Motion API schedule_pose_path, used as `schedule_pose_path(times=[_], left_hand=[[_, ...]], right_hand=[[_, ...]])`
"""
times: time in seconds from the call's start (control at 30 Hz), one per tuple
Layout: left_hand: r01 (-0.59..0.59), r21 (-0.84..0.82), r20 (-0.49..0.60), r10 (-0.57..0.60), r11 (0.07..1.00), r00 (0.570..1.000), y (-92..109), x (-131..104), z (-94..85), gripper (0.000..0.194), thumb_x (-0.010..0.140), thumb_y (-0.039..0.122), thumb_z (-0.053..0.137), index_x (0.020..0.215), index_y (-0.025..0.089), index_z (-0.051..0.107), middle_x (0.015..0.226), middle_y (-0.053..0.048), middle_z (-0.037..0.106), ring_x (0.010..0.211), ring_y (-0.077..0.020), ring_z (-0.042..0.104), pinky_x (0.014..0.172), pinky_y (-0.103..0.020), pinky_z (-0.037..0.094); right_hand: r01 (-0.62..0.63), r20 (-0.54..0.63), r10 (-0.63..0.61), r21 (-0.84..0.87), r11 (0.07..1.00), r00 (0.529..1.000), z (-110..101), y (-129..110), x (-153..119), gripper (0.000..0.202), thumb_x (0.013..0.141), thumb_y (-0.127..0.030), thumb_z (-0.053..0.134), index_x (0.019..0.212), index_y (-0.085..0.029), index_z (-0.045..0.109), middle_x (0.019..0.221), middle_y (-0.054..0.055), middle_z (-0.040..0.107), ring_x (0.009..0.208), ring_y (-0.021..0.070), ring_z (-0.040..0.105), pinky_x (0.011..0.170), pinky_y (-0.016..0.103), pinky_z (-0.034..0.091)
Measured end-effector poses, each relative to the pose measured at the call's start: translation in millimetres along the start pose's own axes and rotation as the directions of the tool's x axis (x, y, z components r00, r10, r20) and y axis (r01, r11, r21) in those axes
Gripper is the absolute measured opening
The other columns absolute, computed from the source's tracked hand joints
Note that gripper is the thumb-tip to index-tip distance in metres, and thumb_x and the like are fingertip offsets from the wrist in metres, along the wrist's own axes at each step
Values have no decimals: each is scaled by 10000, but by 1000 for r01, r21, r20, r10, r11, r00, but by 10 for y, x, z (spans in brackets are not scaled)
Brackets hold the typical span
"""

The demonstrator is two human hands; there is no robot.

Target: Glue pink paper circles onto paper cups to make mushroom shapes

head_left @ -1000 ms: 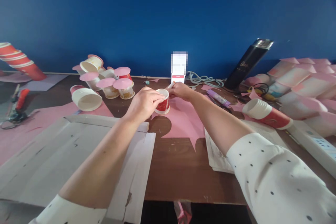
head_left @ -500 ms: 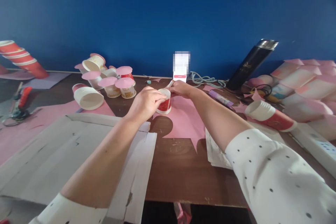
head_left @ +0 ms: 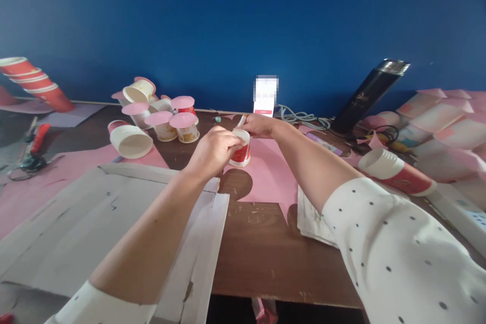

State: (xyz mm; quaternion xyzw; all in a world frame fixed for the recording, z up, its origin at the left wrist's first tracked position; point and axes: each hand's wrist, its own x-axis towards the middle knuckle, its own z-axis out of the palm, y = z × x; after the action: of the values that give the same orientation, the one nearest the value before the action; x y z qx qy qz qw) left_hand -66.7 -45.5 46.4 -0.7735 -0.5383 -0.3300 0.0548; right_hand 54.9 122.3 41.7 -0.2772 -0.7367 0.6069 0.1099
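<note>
A red-and-white paper cup (head_left: 243,155) stands on the pink paper (head_left: 268,169), apparently upside down with its wider rim below. My left hand (head_left: 216,147) is closed on the cup's near left side, fingers pinched at its upper edge. Just behind the cup, my right hand (head_left: 260,125) is closed round a slim whitish stick (head_left: 242,121), whose kind I cannot make out. The stick's lower end is hidden behind the cup and fingers.
Several paper cups topped with pink discs (head_left: 184,120) stand at the back left, beside a tipped cup (head_left: 132,140). White cardboard (head_left: 125,212) lies at left front. To the right are a black flask (head_left: 366,96), stacked cups (head_left: 397,172) and a lit phone (head_left: 264,104) at the back.
The view has shifted slightly, moving the scene a little to the right. Both hands stay at the cup; the whitish stick now stands somewhat steeper.
</note>
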Motion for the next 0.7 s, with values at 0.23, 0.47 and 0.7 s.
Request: schedule_pose_path(times=[0.23,0.47,0.7], left_hand=[[-6,-14,-20,5,1000,1000,-14,-9,10,283,896,289,472,757,233,712,809,-6,711,842,-184,595,768,-318,448],[10,-31,3,-9,999,1000,-28,-6,13,226,876,266,499,827,249,720,840,5,716,856,-181,602,784,-318,452],[8,8,-20,-8,1000,1000,-41,0,44,227,860,219,508,879,268,729,868,16,729,861,-181,610,780,-315,470]], right_hand=[[-38,-26,35,-96,995,999,8,-92,62,207,551,-237,827,615,-178,639,589,0,613,589,124,557,596,248,485],[-46,14,50,-193,980,999,81,-234,35,203,540,-235,817,570,-178,624,608,12,623,583,133,541,551,256,450],[-66,5,75,-412,909,997,179,-455,-20,215,598,-243,774,506,-180,590,570,20,583,591,158,540,582,294,440]])
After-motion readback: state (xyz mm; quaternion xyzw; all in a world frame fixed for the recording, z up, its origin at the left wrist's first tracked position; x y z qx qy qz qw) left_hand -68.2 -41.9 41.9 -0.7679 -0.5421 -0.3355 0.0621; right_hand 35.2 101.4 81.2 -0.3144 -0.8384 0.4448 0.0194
